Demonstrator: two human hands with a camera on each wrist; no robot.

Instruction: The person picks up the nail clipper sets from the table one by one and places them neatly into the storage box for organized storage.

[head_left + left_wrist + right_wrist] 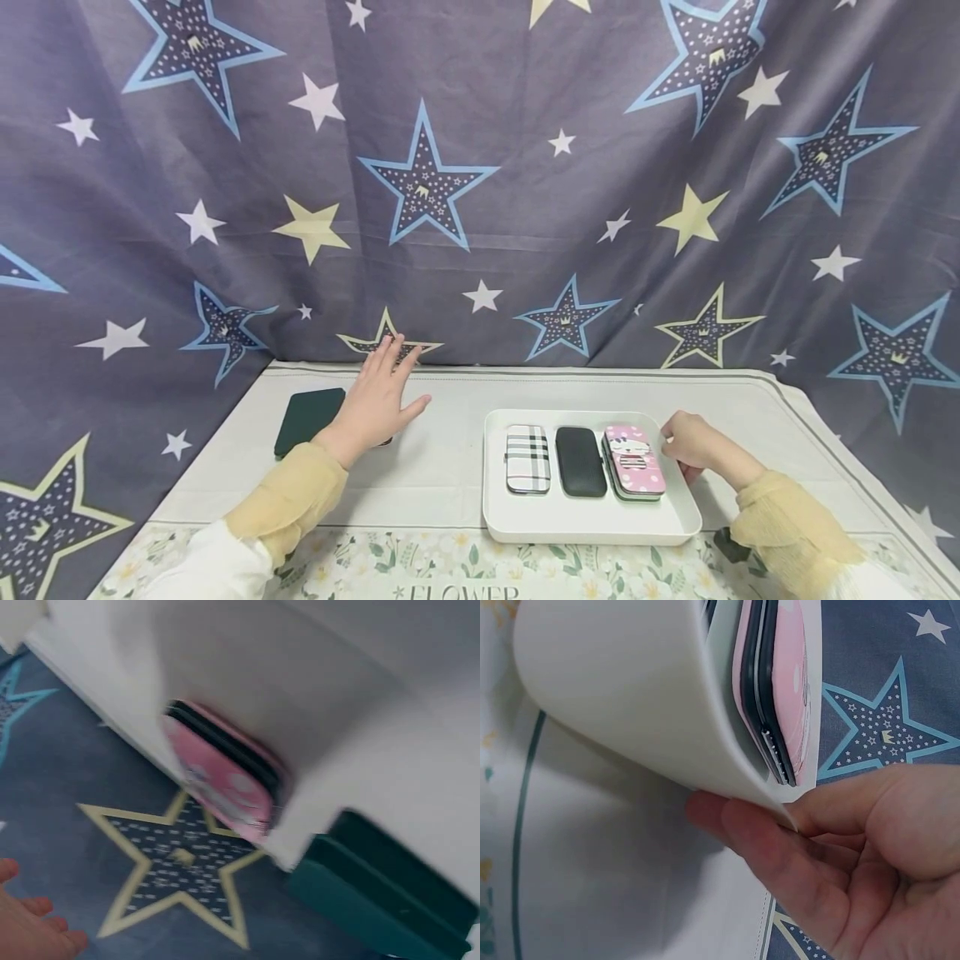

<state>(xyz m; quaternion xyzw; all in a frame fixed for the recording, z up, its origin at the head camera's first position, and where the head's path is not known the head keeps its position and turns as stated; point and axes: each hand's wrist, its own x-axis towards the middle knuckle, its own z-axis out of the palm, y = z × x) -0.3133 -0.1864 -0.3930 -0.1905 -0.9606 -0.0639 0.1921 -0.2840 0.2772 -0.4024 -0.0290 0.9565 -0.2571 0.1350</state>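
My right hand [692, 443] pinches the right rim of a white tray [585, 531], thumb and fingers on either side of the wall in the right wrist view. Inside the tray lie a plaid case [528, 460], a black case [581, 462] and a pink cartoon case [634, 458] stacked on another case. My left hand [372, 400] is spread out over the left part of the table, holding nothing. Beside its wrist sits a dark green case [307, 421]. The left wrist view shows a pink case [221, 772] with dark edging near the green one; my forearm mostly hides it from the head view.
The white tablecloth [442, 492] has a floral front strip [450, 558] with printed lettering. A star-patterned curtain [480, 217] hangs behind the table and along both sides. A small dark object [731, 546] shows beside the right sleeve.
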